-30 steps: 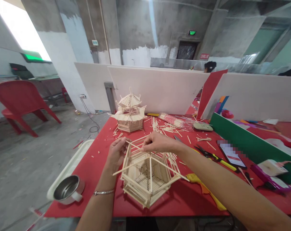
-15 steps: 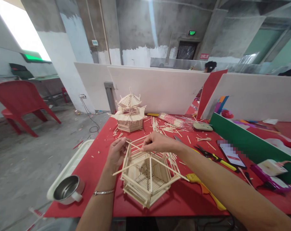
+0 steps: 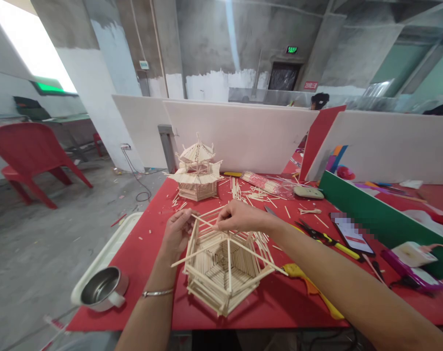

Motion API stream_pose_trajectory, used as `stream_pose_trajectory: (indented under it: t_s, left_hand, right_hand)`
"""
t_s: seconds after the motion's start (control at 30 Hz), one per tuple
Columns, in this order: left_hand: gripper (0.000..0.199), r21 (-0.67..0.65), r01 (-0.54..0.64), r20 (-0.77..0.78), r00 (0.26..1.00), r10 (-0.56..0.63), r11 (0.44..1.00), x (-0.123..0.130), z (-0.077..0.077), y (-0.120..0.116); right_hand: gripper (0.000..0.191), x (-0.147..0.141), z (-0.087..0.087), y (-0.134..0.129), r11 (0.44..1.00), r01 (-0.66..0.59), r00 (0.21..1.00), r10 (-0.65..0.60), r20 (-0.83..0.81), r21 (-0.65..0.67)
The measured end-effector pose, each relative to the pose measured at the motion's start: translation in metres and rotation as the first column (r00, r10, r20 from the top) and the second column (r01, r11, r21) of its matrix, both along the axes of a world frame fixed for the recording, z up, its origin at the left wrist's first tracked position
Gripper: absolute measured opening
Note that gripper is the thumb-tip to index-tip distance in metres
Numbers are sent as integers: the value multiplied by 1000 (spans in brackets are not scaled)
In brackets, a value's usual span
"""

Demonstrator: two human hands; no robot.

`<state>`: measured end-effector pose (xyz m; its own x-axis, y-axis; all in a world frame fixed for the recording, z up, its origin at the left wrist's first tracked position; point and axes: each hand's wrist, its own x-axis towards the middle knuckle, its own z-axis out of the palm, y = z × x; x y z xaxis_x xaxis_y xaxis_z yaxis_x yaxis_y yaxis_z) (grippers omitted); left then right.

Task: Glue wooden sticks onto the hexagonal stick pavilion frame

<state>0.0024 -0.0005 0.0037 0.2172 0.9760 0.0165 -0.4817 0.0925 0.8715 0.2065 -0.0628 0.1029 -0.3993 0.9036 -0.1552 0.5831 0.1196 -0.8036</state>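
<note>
In front of me on the red tabletop [image 3: 153, 273] stands a six-sided frame [image 3: 225, 295] of thin wooden sticks, with a stick-lined floor and several sticks across its top. My right hand [image 3: 239, 216] is closed over its far side, thumb and fingers pinching one end of a wooden stick [image 3: 203, 221]. At that stick's other end, by the frame's far left corner, my left hand [image 3: 178, 230] is closed with its fingertips on the stick. Farther back stands a small tiered pagoda [image 3: 197, 175] made of similar sticks.
Loose sticks [image 3: 256, 196] and a bagged bundle [image 3: 261, 183] lie behind the frame. To the right are yellow-handled pliers [image 3: 327, 239], a phone [image 3: 353, 234] and a yellow glue gun [image 3: 316, 287]. A metal cup [image 3: 104, 287] stands left, near a white tray [image 3: 108, 251].
</note>
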Motion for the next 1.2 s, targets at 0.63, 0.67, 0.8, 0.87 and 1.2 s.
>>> stream_pose_trajectory:
  t_s: [0.63,0.67,0.8,0.87,1.2]
  left_hand:
    - [35,6,0,-2,1000,0,1000,0,2,-1]
    - [34,8,-2,-4,1000,2,1000,0,2,-1]
    - [34,8,3,-3,1000,-3,1000,0,1,0]
    - [34,7,5,0,1000,-5,1000,0,1,1]
    - [36,8,2,-5,1000,-2,1000,0,2,0]
  right_hand:
    - [23,-1,2,0,1000,0,1000,0,10,-9]
    - [22,-1,2,0,1000,3,1000,-3,13,-12]
    - [23,-1,2,-1,1000,2,1000,-2,17,-9]
    - [24,0,1,-1,1000,-2,1000,2,13,0]
    - [22,-2,4,-2,1000,5,1000,-5,4,-16]
